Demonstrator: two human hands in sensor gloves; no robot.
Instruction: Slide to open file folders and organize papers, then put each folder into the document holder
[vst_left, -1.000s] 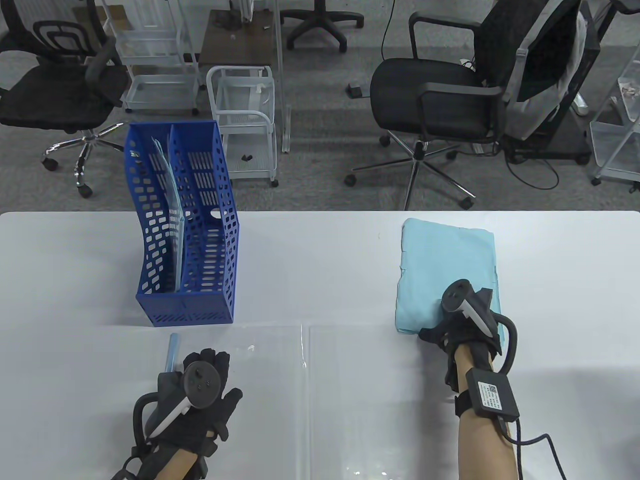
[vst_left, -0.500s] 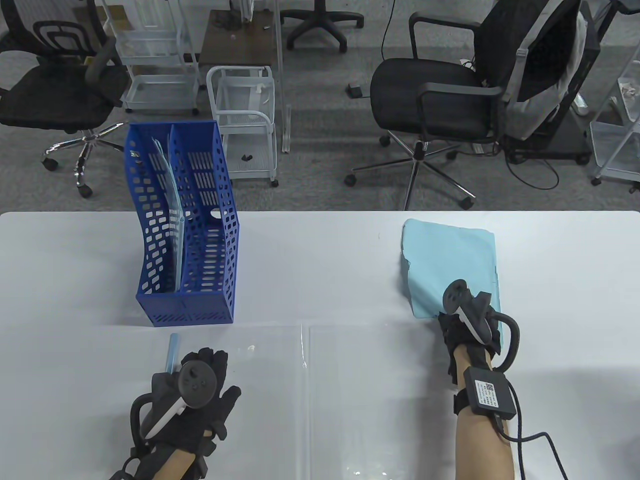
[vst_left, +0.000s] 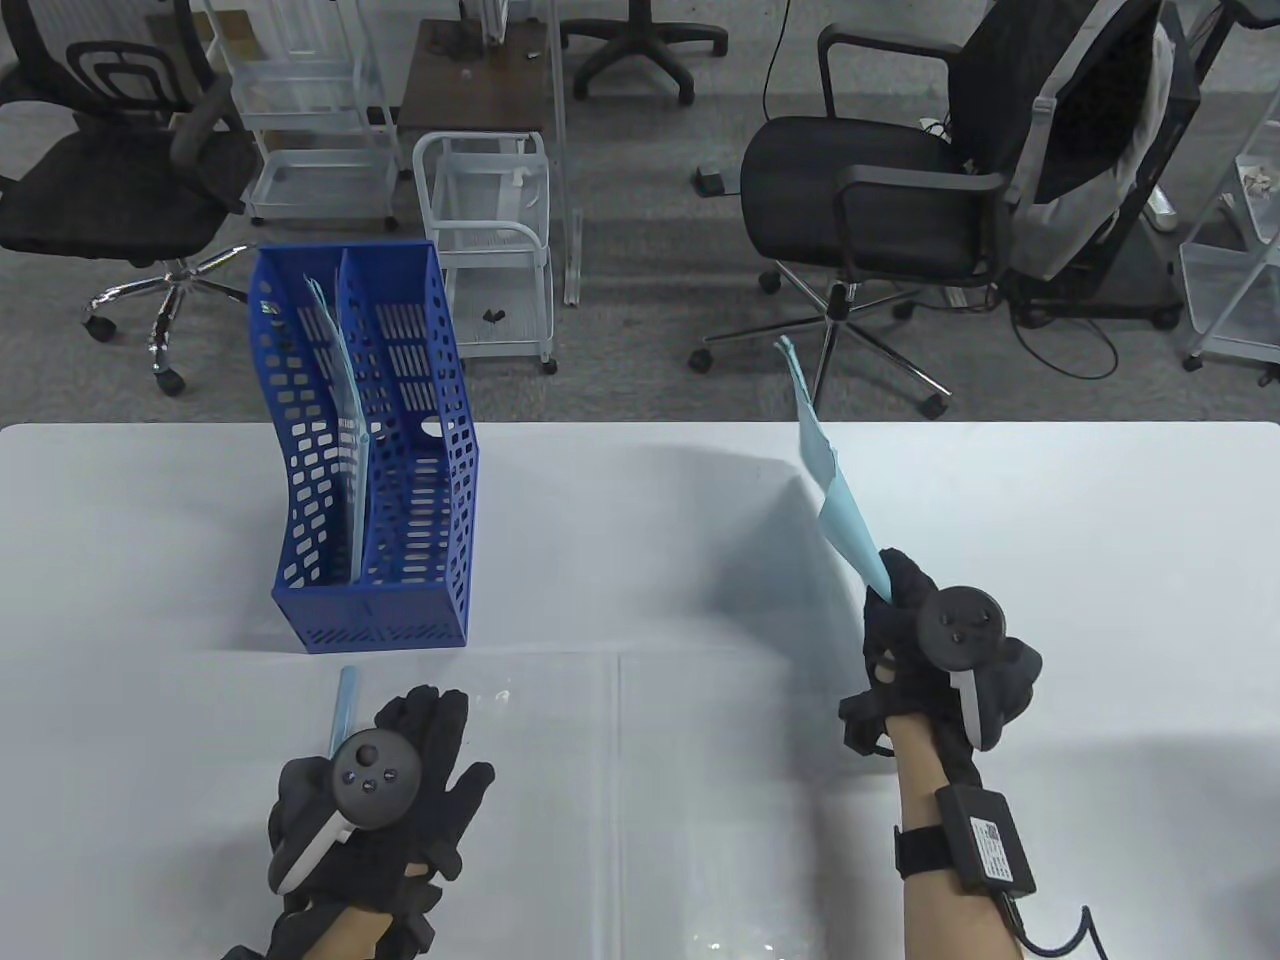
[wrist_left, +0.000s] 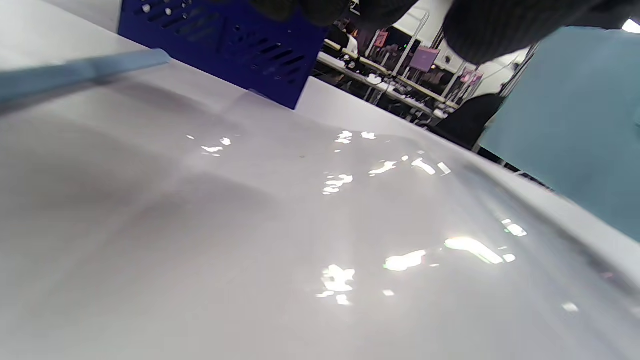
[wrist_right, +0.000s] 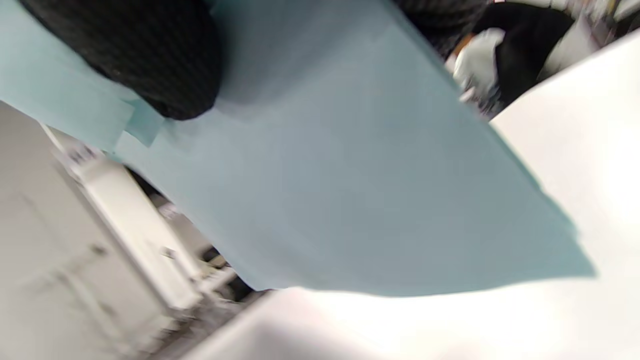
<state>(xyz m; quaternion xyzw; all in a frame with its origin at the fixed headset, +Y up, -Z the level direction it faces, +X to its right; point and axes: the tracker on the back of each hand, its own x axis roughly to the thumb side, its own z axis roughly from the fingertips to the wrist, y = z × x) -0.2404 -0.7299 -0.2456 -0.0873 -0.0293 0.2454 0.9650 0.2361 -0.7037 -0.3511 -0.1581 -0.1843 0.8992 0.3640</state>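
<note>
Nearest, an open clear folder is pressed flat on the white tabletop by the left hand, fingers spread, a pale blue slide bar just beside it. Farther right, light blue papers are pinched by the right hand and held raised, edge-on. Farthest, a blue document holder is seen upright, one folder in its left compartment.

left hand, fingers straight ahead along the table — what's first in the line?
Likely the blue document holder. The left hand lies on the clear folder, fingers pointing away and slightly right. The light blue slide bar sits just left of that line. Depth is unclear.
</note>
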